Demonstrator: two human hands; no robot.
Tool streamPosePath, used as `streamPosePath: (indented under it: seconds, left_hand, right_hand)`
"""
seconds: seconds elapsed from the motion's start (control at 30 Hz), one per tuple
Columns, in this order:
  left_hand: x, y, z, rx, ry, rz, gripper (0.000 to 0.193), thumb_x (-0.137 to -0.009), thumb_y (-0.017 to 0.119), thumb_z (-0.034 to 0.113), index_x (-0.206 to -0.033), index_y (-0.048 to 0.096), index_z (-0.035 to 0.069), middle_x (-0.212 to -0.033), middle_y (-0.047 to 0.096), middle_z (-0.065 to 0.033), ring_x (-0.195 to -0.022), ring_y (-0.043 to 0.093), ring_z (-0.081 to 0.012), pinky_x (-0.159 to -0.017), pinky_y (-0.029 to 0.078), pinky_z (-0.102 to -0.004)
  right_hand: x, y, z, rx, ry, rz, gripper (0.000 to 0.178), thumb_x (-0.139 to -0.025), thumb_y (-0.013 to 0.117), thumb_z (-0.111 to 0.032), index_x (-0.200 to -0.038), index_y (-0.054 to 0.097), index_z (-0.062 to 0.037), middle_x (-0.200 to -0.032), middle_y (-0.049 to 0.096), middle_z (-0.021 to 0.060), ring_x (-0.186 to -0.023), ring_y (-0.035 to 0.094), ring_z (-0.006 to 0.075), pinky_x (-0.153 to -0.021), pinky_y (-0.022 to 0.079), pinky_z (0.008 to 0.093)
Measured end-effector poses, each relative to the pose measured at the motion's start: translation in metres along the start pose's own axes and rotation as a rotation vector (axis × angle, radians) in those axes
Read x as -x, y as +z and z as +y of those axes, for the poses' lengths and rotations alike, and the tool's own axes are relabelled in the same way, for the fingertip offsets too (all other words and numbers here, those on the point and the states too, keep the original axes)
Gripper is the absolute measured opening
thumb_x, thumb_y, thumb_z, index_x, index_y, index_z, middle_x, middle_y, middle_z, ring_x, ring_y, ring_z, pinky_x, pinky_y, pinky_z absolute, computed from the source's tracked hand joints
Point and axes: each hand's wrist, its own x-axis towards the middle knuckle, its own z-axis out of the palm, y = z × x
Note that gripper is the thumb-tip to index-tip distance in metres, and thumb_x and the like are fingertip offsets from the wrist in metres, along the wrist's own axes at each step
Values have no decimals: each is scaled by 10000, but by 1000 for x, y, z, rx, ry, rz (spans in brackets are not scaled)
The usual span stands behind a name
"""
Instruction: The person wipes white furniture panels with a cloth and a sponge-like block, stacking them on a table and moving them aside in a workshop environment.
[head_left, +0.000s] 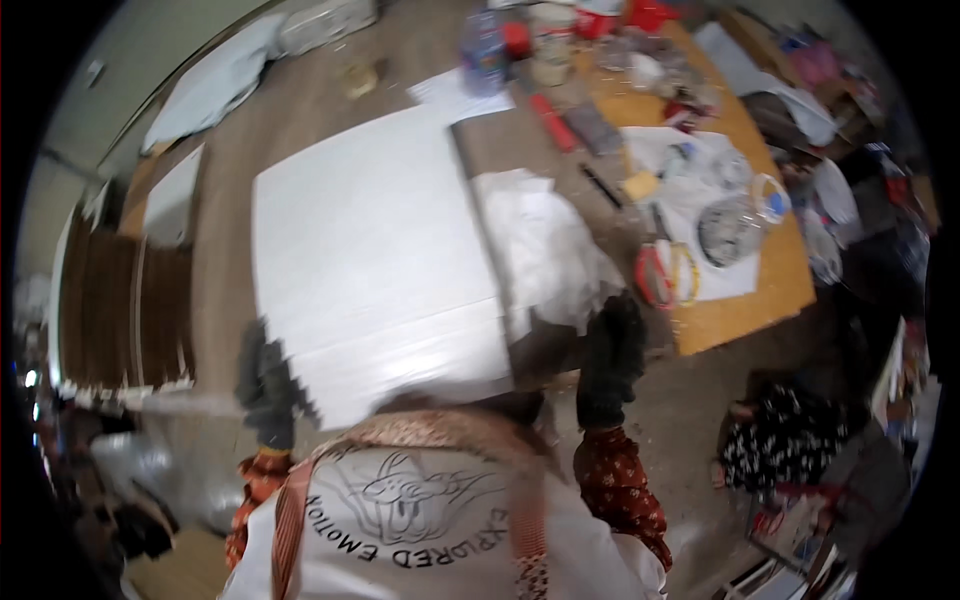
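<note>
A large white board (pixel 380 240) lies flat in front of me, with a crease across its near part. At its near left edge is my left hand (pixel 268 385), in a dark glove; its fingers are smeared by motion, so I cannot tell whether they grip the edge. My right hand (pixel 612 355), also gloved in dark fabric, is right of the board at the near end of a crumpled white cloth (pixel 540 245). It seems to touch the cloth, but blur hides how the fingers are set.
A stack of brown-edged boards (pixel 130 300) stands at left. Rightward, an orange board (pixel 785 270) bears scissors (pixel 668 275) and a clear roll of tape (pixel 728 232). A black pen (pixel 600 186), a red tool (pixel 552 122) and a bottle (pixel 484 55) lie or stand farther back. Someone in patterned clothing (pixel 785 440) is at lower right.
</note>
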Motion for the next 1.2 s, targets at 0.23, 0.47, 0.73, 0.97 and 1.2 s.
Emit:
streamPosePath:
  seconds: [0.23,0.47,0.73,0.97,1.2]
  left_hand:
    - [-97,29,111,-182,627,-393,423,-902,559,86,-1315,503,16,-1353,500,-178,-1294,438,-316,-1078,360,-428]
    - [-115,174,177,171,1254,-930,326,-802,694,307,-1041,665,86,-1112,618,-94,-1098,548,-308,-946,422,-456]
    - [-106,193,171,-148,1372,-1103,346,-760,681,475,-906,687,162,-881,610,-92,-939,531,-347,-821,413,-458]
    - [-100,193,179,-63,1402,-1059,188,-734,713,344,-805,669,176,-737,600,-59,-797,561,-288,-733,423,-442]
    - [-91,196,165,-130,1454,-891,222,-745,709,264,-922,680,134,-827,607,-130,-880,555,-372,-792,427,-481]
  right_hand:
    - [27,43,-44,391,-544,-140,374,-911,567,-219,-1225,537,-17,-1258,546,161,-1167,518,308,-981,416,408]
    - [16,50,-27,364,-566,-521,299,-835,594,-175,-1110,611,-60,-1128,594,161,-1076,544,350,-951,424,456]
    - [18,50,-22,308,-526,-431,259,-791,619,-160,-1032,622,-65,-1049,602,148,-1014,557,359,-876,460,434]
    - [18,45,-28,381,-525,-441,219,-737,654,-114,-940,601,-51,-1031,610,129,-1006,568,339,-864,477,436]
    - [22,57,-13,349,-556,-281,198,-746,659,-191,-877,601,-54,-890,599,159,-877,568,366,-781,466,450]
